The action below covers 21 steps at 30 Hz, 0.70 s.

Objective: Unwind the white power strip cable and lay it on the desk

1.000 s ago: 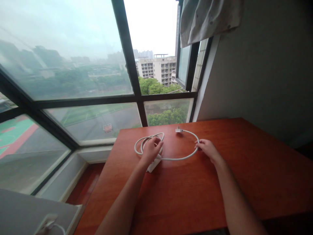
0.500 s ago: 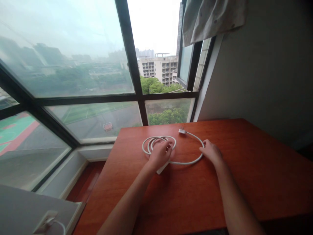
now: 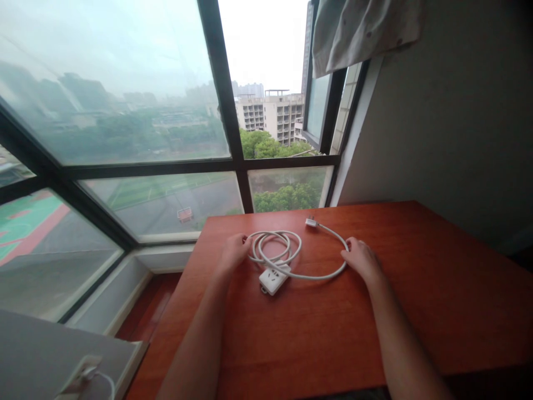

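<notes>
A white power strip (image 3: pixel 275 279) lies at a slant on the table, its socket face up. Its white power cord (image 3: pixel 316 277) forms several loose loops behind the strip, then swings out in a wide curve to the right. At the far end of that curve sits the plug (image 3: pixel 311 222), prongs pointing away from me. My left hand (image 3: pixel 235 253) is at the left edge of the loops, with its fingers closed on the cord there. On the right side of the curve, my right hand (image 3: pixel 361 257) pinches the cord between thumb and fingers.
The reddish-brown table (image 3: pixel 316 333) stretches to a window with dark frames (image 3: pixel 154 169); one pane stands open. A curtain (image 3: pixel 366 33) hangs at upper right beside the wall. At lower left, a wall socket (image 3: pixel 83 378) has a white plug and cable in it.
My left hand has moved left from over the loops to their left edge, uncovering the power strip. The right hand stays on the cord, nearly still.
</notes>
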Available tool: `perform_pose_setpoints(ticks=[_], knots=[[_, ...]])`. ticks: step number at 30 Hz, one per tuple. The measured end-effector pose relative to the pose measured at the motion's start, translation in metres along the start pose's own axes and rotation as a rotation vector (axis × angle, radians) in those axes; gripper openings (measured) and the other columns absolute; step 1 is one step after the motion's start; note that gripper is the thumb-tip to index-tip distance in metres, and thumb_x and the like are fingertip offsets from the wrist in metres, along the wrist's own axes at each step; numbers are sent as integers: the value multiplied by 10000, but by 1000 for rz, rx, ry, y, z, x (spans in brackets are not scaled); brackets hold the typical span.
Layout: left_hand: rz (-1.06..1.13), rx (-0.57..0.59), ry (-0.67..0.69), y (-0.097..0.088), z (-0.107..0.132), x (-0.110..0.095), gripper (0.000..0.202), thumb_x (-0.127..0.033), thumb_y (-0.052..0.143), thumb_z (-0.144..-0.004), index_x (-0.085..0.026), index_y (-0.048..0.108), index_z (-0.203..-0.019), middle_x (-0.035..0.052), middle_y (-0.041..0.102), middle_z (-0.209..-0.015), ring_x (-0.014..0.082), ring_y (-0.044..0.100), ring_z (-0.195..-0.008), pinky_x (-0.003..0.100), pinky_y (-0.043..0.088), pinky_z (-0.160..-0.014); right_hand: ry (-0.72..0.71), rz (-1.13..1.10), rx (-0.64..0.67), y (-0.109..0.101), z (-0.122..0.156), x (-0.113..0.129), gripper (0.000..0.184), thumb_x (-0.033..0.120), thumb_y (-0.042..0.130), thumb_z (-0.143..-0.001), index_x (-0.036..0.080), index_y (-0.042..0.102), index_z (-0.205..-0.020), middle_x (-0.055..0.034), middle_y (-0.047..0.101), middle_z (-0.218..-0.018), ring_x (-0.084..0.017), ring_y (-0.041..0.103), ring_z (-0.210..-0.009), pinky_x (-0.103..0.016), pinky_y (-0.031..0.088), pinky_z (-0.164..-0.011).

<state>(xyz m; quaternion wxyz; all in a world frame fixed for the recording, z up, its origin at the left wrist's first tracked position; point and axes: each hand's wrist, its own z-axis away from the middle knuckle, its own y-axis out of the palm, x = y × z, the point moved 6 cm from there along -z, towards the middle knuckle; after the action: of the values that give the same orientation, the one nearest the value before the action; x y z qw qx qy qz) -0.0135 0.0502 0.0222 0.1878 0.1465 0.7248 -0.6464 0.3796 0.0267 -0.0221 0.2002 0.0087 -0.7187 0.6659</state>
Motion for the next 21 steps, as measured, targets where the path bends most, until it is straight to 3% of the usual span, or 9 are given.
perform_pose_setpoints(ticks=[3,5,8,12,16,18,21], knots=[[14,-6,48,5,2,-8,256,-269,504,-861,-154,639,-675,64,674,-666,165,595,-616,240,356,-549,-15,-28,-184,-11,4,14,319,296,501,-823,187,614,-1101,-139,625,-1095,-272,597,-994,-321,429,-740],[62,3,76,7,4,-15,280,-266,484,-872,-153,634,-664,52,662,-634,151,585,-587,230,352,-537,-99,-122,-248,-11,9,32,299,289,485,-851,198,615,-1103,-116,639,-1088,-238,606,-968,-300,435,-759],[123,66,99,13,8,-27,330,-299,449,-897,-150,635,-669,44,649,-607,142,584,-559,223,363,-530,-261,-274,-119,6,17,62,283,336,491,-876,212,621,-1094,-70,688,-985,-198,636,-849,-277,445,-742],[34,157,148,21,13,-41,350,-323,430,-913,-148,654,-708,67,675,-680,161,616,-622,238,405,-581,-297,-283,9,22,24,77,313,401,504,-889,223,625,-1117,-50,716,-867,-218,659,-826,-282,431,-697],[-140,63,203,14,22,-54,277,-336,457,-913,-157,669,-899,110,693,-903,217,639,-820,293,459,-724,-275,-295,34,25,24,75,314,376,519,-887,210,617,-1135,-36,712,-791,-215,666,-796,-275,412,-674],[-171,-1,295,7,29,-69,235,-262,491,-891,-170,645,-1042,124,665,-1039,234,615,-958,320,456,-836,-274,-292,36,25,23,74,314,361,528,-880,208,617,-1138,-34,712,-787,-215,666,-786,-274,407,-665],[-82,118,607,8,48,-100,330,-112,521,-813,-223,640,-1099,84,651,-1092,212,585,-1032,307,436,-912,-286,-295,40,26,22,75,314,344,533,-871,206,620,-1139,-34,713,-785,-213,663,-775,-275,404,-659]])
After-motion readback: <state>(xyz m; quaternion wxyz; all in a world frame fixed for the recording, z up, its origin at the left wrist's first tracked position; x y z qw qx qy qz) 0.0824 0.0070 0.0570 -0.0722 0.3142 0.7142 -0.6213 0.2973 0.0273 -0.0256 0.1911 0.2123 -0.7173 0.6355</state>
